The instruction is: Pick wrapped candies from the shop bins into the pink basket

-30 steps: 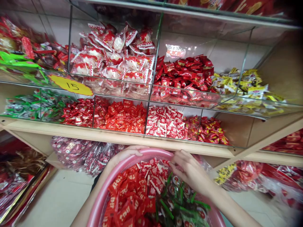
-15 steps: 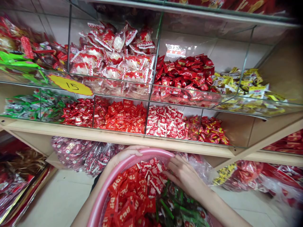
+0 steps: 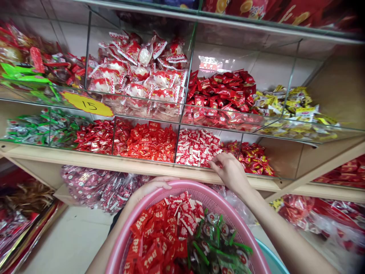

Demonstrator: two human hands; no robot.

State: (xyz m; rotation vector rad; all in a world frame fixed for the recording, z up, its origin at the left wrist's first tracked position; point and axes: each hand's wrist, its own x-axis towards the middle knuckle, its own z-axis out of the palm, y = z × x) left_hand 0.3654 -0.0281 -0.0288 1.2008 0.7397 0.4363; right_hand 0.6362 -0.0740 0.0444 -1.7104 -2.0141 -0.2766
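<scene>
My left hand (image 3: 152, 187) grips the far left rim of a pink basket (image 3: 258, 251). Inside it lie orange-red packets (image 3: 151, 236), red-and-white candies (image 3: 186, 213) and dark green-ended packets (image 3: 216, 243). Beyond the basket, my right hand (image 3: 228, 167) is at the front edge of the lower shelf, beside a compartment of red-and-white candies (image 3: 196, 146). Its fingers are bent together and cover part of the pile's right side; whether anything is between them is too small to tell.
Glass dividers split the shelves. Upper compartments hold white-and-red packets (image 3: 137, 76), red packets (image 3: 222, 89) and yellow packets (image 3: 299, 101). A yellow tag (image 3: 87, 103) reads 15. Plastic bags (image 3: 91, 184) lie under the wooden ledge (image 3: 142, 165). A teal rim (image 3: 272, 257) shows below my right arm.
My right hand has moved from over the basket's right side up and forward to the lower shelf. The candies it covered in the basket now show. My left hand stays on the rim.
</scene>
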